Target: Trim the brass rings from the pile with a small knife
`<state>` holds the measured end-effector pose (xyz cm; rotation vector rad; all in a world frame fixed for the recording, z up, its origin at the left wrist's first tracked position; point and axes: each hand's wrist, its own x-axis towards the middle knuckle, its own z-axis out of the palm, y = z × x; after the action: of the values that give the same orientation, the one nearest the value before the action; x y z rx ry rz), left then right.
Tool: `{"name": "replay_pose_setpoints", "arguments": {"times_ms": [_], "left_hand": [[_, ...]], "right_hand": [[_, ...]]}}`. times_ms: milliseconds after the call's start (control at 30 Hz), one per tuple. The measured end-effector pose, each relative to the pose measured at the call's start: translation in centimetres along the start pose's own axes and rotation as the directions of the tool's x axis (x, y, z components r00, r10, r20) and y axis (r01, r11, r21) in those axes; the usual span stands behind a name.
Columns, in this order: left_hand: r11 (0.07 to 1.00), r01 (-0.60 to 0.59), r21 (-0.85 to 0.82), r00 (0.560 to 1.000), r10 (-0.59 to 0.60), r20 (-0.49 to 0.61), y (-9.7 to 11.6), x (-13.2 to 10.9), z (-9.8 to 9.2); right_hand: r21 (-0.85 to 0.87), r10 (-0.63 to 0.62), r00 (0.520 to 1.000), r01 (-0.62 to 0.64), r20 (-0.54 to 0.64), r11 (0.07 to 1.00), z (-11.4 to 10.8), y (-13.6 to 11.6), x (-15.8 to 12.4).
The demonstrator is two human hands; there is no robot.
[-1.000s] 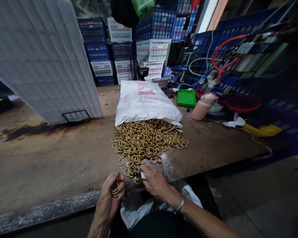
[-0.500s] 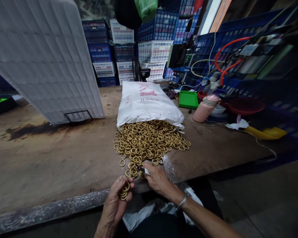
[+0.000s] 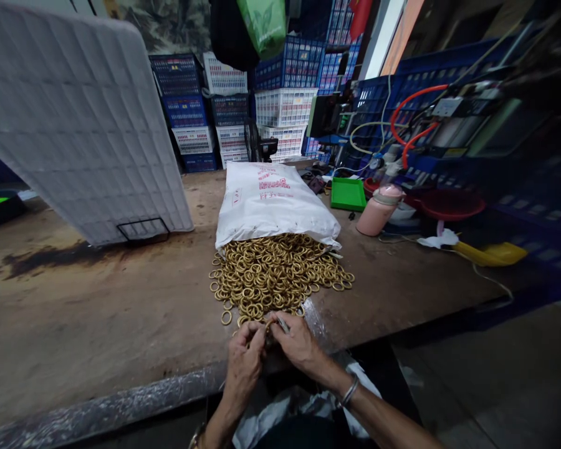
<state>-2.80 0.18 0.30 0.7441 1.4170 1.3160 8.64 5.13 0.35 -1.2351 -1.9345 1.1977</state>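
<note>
Brass-coloured rings [image 3: 271,268] lie in a heap spilling from the mouth of a white woven sack [image 3: 275,202] with red print. At the near edge of the heap my two hands meet, fingertips almost touching. My left hand [image 3: 245,358] is closed, its fingers pinched; the rings inside it are mostly hidden. My right hand [image 3: 302,343], with a metal bangle on the wrist, is closed around a small slim grey tool [image 3: 283,324], whose kind I cannot make out. One ring [image 3: 269,325] shows between the fingertips of both hands.
A white quilted panel [image 3: 88,125] stands on the wooden table [image 3: 98,312] at the left. To the right are a green tray [image 3: 348,194], a pink bottle [image 3: 378,212], a red bowl [image 3: 453,204] and a yellow scoop [image 3: 493,252]. Stacked crates [image 3: 285,107] stand behind.
My left hand has moved up and right to meet my right hand; the rings that showed in it are now mostly covered. The view has shifted slightly.
</note>
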Motion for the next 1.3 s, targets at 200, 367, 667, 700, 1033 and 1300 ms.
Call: {"name": "replay_pose_setpoints", "arguments": {"times_ms": [200,367,667,700,1033,1300], "left_hand": [[0.987,-0.150,0.061,0.988,0.149,0.029,-0.5,0.0,-0.1],[1.000,0.002,0.011,0.991,-0.004,0.130,-0.7,0.0,-0.4],[0.975,0.156,-0.157,0.955,-0.109,0.275,-1.0,-0.3,-0.5],[0.975,0.151,-0.164,0.954,-0.101,0.281,-0.9,-0.3,-0.5],[0.961,0.161,-0.223,0.947,-0.087,0.309,-0.1,-0.8,-0.6],[0.983,0.127,-0.132,0.974,-0.099,0.202,0.2,-0.8,-0.3]], "right_hand": [[0.149,0.029,0.998,-0.038,0.061,0.988,-0.3,0.0,0.0],[0.100,0.070,0.997,-0.073,0.028,0.992,-0.1,-0.2,0.2],[0.122,0.088,0.994,-0.096,0.069,0.988,-0.4,-0.5,0.0],[0.127,0.086,0.994,-0.094,0.073,0.987,-0.4,-0.5,0.0],[0.167,0.084,0.993,-0.097,0.082,0.981,0.0,-0.1,0.1],[-0.288,-0.106,0.990,0.128,0.090,0.949,-0.7,0.1,-1.2]]}}
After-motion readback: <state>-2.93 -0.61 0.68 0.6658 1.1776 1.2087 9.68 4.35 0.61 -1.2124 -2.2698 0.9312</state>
